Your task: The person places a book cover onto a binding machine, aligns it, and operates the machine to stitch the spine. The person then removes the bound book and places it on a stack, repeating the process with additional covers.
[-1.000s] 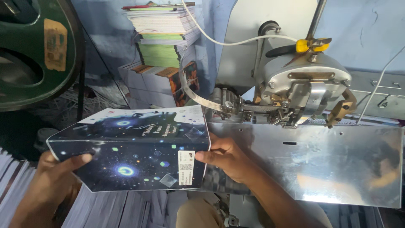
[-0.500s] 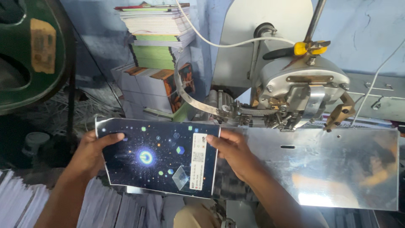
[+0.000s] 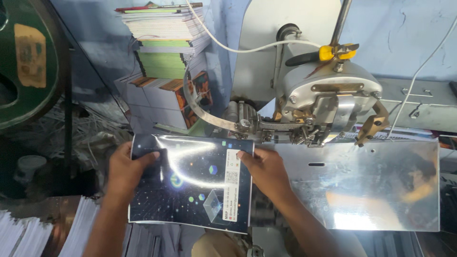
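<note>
Gripping a glossy, probably card cover [image 3: 195,185], both hands flat.

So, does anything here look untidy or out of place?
Yes. The stack of notebooks behind the machine is uneven, with edges jutting out. The dark booklet, held flat by left hand and right hand, looks undamaged.
</note>
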